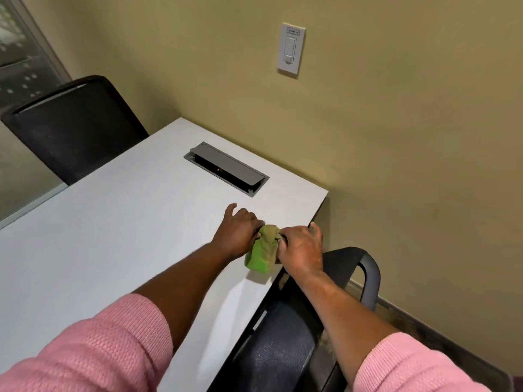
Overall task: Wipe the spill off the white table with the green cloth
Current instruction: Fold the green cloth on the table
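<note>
- The cloth (pixel 261 251), green and bunched into a thick wad, sits on the white surface (pixel 113 230) near its right edge, close to the far right corner.
- The left hand (pixel 239 234) has a closed grip on the cloth's left side; its fingertips are buried in the folds, and the thumb points away toward the far edge.
- The right hand (pixel 301 247) grips the cloth's right side, closed on it; its fingertips are hidden by the fabric, and the hand hangs partly past the surface's edge.
- No spill can be made out: the surface looks evenly pale, and anything under the cloth is covered.
- A grey cable box (pixel 226 168) is set into the surface beyond the hands, its lid tilted up; the inside is dark apart from one red dot.
- A black chair (pixel 285 346) stands under the right forearm, its lower part cut off by the picture's edge.
- Pink sleeves (pixel 93 352) cover both upper forearms.
- A second chair (pixel 73 125) stands at the far left.
- The label on the wall switch (pixel 291 49) is too small to read.
</note>
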{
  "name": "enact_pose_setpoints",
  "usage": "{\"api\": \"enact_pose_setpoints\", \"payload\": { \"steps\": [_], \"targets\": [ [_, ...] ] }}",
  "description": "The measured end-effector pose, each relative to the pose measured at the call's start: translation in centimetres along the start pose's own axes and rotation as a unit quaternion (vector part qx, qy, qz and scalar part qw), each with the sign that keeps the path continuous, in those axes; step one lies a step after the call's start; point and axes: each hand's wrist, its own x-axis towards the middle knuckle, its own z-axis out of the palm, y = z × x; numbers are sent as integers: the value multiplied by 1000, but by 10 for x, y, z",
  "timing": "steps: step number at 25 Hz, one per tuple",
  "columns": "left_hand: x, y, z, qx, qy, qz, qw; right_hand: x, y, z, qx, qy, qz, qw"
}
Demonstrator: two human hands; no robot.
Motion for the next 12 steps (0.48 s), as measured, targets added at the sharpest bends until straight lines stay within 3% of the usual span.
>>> {"api": "enact_pose_setpoints", "payload": {
  "steps": [5,9,12],
  "targets": [
    [90,-2,53,34,-67,-11,997,65,60,64,-32,-87,15,996],
    [147,-4,96,21,-92,-16,995,104,102,99,-49,-70,-11,996],
    [174,-2,122,-5,-83,-42,996,133,117,112,-84,-115,-19,990]
  ]
}}
